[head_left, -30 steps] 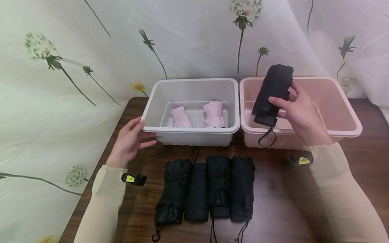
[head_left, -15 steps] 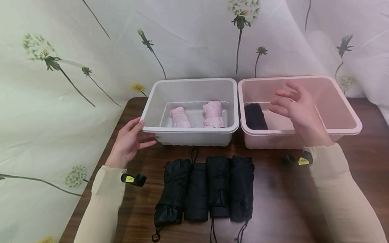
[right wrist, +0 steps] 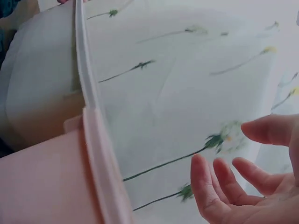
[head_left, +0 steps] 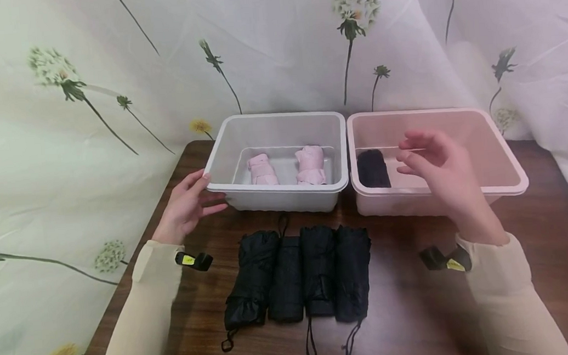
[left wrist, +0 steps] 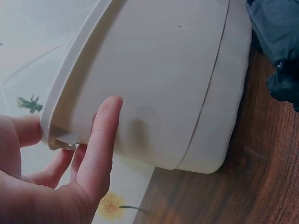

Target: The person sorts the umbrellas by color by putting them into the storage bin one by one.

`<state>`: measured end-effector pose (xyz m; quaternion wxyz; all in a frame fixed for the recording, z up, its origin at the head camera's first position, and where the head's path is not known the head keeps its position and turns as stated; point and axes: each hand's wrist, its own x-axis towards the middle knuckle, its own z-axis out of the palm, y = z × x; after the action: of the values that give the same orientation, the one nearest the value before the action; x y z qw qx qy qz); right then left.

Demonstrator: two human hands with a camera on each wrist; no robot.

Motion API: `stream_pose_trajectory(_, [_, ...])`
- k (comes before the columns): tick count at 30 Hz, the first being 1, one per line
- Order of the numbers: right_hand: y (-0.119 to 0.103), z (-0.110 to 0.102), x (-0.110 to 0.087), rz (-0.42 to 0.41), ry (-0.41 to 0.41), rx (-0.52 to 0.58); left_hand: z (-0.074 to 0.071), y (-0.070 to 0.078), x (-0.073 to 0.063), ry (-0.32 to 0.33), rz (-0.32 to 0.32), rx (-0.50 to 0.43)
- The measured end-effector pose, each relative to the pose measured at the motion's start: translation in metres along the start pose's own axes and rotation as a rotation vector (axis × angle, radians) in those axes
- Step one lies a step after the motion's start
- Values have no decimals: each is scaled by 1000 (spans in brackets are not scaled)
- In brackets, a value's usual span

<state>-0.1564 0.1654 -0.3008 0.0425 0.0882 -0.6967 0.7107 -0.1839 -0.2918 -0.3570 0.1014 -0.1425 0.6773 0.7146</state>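
Note:
My left hand (head_left: 183,206) grips the front left corner of a white plastic bin (head_left: 285,189), thumb on the rim and fingers below it. In the left wrist view, one finger of the left hand (left wrist: 88,163) lies along the bin's outer wall. Two pink folded umbrellas (head_left: 262,170) lie inside this bin. My right hand (head_left: 444,174) hovers over the front of a pink bin (head_left: 504,187), its loosely bent fingers holding nothing. A black folded umbrella (head_left: 373,169) lies at the left inside the pink bin, partly hidden by the front rim.
Several black folded umbrellas (head_left: 296,275) lie side by side on the dark wooden table (head_left: 402,312) in front of the bins, with wrist loops hanging out. A white dandelion-printed cloth (head_left: 275,46) hangs behind and at the sides. The two bins stand side by side.
The right hand has let go of the black umbrella, which now lies in the pink bin, and has drawn slightly back toward the body. The left hand has stayed on the white bin.

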Motion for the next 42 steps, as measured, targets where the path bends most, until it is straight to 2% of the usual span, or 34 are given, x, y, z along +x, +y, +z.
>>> stream_pose_trajectory(4, [-12,5,-15,-42,-19,-181,1,2,0,-9,5,-5])
stream_pose_trajectory(8, [-16,11,-30,-77,-51,-295,1,3,0,-13,8,-5])
stream_pose_trajectory(17, [5,22,-56,-105,-142,-491,0,3,0,-10,-2,-14])
stream_pose_trajectory(22, [27,32,-69,-25,-193,-617,-2,3,-2,-15,-11,-40])
stream_pose_trajectory(27, [53,45,-82,29,-216,-711,-1,3,-4,-11,-12,-19])
stream_pose_trajectory(36, [79,63,-97,256,-333,-939,-1,3,0,-19,-11,-26])
stream_pose_trajectory(42, [95,72,-105,294,-340,-983,0,3,-1,-16,-18,-11])
